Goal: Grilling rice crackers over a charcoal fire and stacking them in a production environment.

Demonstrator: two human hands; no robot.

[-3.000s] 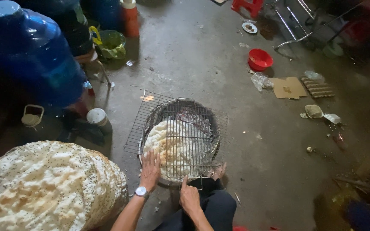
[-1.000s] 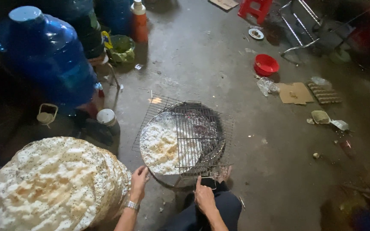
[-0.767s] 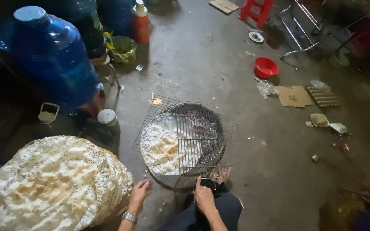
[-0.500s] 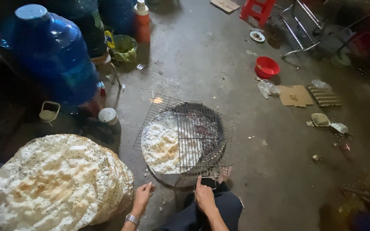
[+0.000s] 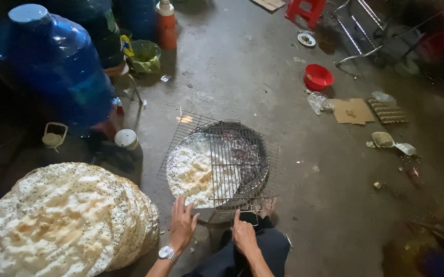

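Left hand [image 5: 182, 225], watch on the wrist, flat and open with fingers spread, fingertips at the near edge of the white rice cracker [image 5: 199, 169]. Gripping nothing. Right hand [image 5: 244, 236] just beside it at 3 o'clock, forefinger stretched up to the near rim of the wire grill rack [image 5: 221, 159]; other fingers loosely curled, whether pinching the wire impossible to tell.

Cracker lying flat between the wire layers, filling the 9 o'clock half of the rack. Under the rack, a round charcoal brazier [image 5: 255, 174], faint red glow of embers at 1 o'clock from the cracker.

At 8 o'clock from the brazier, a tall stack of puffed, speckled crackers [image 5: 68, 220], well apart from both hands. At 10 o'clock, a big blue water jug [image 5: 58, 61]. Off at 1 o'clock, a red bowl [image 5: 318, 77] on the concrete floor [image 5: 242, 77], flattened cardboard [image 5: 352, 110] near it.
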